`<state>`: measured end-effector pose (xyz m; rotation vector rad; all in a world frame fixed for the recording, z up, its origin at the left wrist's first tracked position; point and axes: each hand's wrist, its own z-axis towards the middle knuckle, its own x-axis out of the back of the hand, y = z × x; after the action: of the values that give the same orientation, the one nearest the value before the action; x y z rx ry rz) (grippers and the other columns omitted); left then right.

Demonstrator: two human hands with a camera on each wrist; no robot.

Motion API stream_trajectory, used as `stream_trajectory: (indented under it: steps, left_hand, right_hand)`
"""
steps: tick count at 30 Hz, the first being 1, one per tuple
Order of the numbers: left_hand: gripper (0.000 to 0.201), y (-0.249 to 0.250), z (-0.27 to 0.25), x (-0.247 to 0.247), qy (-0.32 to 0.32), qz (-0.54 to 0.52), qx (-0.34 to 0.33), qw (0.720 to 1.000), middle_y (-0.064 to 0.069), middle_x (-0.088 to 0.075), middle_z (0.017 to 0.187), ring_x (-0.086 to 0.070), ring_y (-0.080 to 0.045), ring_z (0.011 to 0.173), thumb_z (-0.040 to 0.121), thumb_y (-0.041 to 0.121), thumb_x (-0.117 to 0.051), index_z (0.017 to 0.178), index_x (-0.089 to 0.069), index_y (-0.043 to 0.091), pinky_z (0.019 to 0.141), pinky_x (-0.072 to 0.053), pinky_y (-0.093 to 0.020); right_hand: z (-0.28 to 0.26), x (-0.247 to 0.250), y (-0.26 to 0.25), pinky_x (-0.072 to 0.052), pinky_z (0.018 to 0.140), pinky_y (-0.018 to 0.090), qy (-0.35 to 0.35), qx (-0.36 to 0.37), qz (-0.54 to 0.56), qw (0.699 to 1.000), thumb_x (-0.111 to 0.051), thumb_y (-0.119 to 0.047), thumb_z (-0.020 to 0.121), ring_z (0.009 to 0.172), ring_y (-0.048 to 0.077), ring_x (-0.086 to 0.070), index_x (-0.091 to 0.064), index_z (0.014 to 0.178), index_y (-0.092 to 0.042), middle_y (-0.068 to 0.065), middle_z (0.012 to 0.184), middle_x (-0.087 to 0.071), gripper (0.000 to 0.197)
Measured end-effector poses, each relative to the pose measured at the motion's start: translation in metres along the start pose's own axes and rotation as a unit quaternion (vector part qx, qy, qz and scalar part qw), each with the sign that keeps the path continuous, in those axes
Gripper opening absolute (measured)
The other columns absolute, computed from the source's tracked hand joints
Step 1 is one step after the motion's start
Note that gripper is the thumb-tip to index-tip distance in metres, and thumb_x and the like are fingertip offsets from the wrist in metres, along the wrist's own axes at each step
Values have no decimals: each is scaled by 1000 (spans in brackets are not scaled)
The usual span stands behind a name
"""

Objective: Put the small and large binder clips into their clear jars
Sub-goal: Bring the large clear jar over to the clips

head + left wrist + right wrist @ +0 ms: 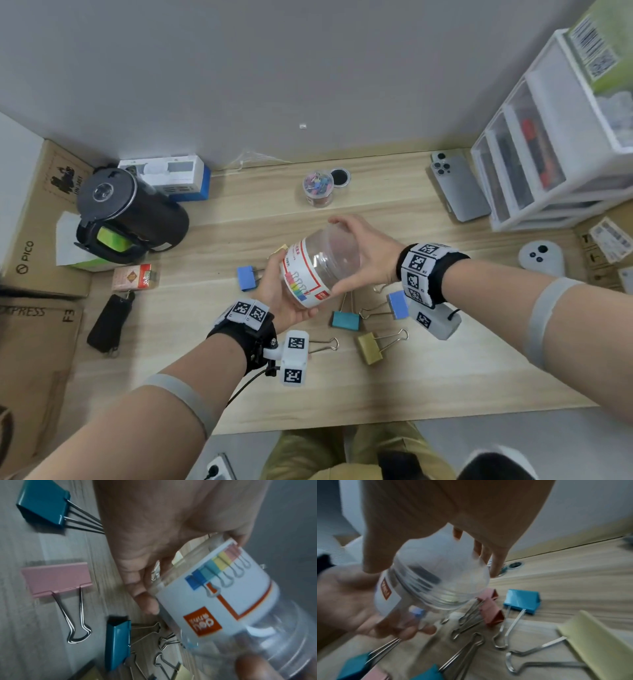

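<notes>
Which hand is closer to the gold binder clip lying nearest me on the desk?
Right. The right hand grips the clear plastic jar's lid end almost straight above the gold binder clip; the left hand cups the jar's base farther to the clip's left.

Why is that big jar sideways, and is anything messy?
Both hands, left hand and right hand, hold the large clear jar tilted above the desk. Large binder clips, like a teal one and a gold one, lie scattered underneath.

The jar looks like clear glossy plastic with a smooth paper label; clips are painted metal with shiny wire handles; desk matt wood-grain.
</notes>
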<state>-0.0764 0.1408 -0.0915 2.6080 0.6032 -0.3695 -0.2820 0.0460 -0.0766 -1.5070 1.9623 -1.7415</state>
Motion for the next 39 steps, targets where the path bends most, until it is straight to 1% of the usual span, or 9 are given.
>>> stream_trajectory:
  steps: [6,11,14,17,21,25,28,32,39]
  left_hand:
    - [76,-1,3,-3,23,2,-9,1000,-20,-70,93,-64,-34,80,86,77,-43,99,-73,8,69,-49,-36]
    - [73,-9,9,-15,26,6,-5,1000,-22,-71,99,-67,-36,83,86,74,-46,102,-72,8,76,-50,-38]
    - [74,-14,11,-25,32,11,0,999,-23,-68,106,-66,-37,87,87,73,-43,111,-69,8,74,-51,-37]
    - [76,-15,13,-30,39,16,1,999,-22,-68,111,-62,-38,100,88,73,-40,118,-67,9,69,-55,-34]
    - [79,-14,14,-33,40,18,0,999,-22,-67,113,-61,-39,101,87,75,-40,123,-66,9,66,-55,-33]
    - [79,-13,13,-31,41,18,-8,999,-22,-66,111,-64,-38,94,86,76,-39,119,-66,10,69,-52,-33]
    - [79,-12,11,-28,47,21,-11,999,-22,-69,110,-68,-39,90,86,77,-39,117,-67,10,71,-52,-35]
    - [77,-14,9,-22,57,8,-12,998,-23,-70,109,-69,-40,89,87,75,-41,120,-66,10,72,-53,-36]
    - [76,-18,7,-18,61,-3,-13,998,-24,-69,113,-64,-42,102,88,73,-40,119,-67,9,75,-51,-37]
  right_hand:
    - [-20,33,51,-34,112,49,134,-212,-123,960,-92,-52,44,138,30,-29,-15,147,-28,8,149,-21,131]
    - [-55,36,105,-27,111,60,101,-338,-317,881,-79,-23,62,139,35,-19,-20,144,-23,18,141,-24,101]
    - [-70,26,128,-36,102,57,111,-361,-335,863,-61,-17,76,128,34,-29,-28,138,-23,15,130,-31,71]
    - [-73,20,133,-37,97,55,73,-391,-335,854,-65,-21,75,125,35,-30,-29,132,-19,15,129,-32,68]
    - [-69,25,127,-39,91,50,23,-371,-371,851,-87,-48,49,122,33,-35,-25,126,-15,12,126,-34,104]
    - [-53,28,118,-40,105,44,72,-162,-287,941,-78,-27,69,129,27,-40,-39,134,-18,5,141,-36,76]
    - [-40,19,108,-46,95,37,15,-78,-310,948,-81,-30,70,118,20,-45,-48,123,-25,-4,129,-48,63]
    - [-34,7,103,-46,91,35,-28,-110,-355,928,-72,-8,72,114,21,-45,-46,128,-24,-4,126,-52,64]
    - [-41,14,98,-47,65,33,-42,-145,-295,944,-71,-32,72,76,24,-53,-51,101,-15,2,104,-44,40]
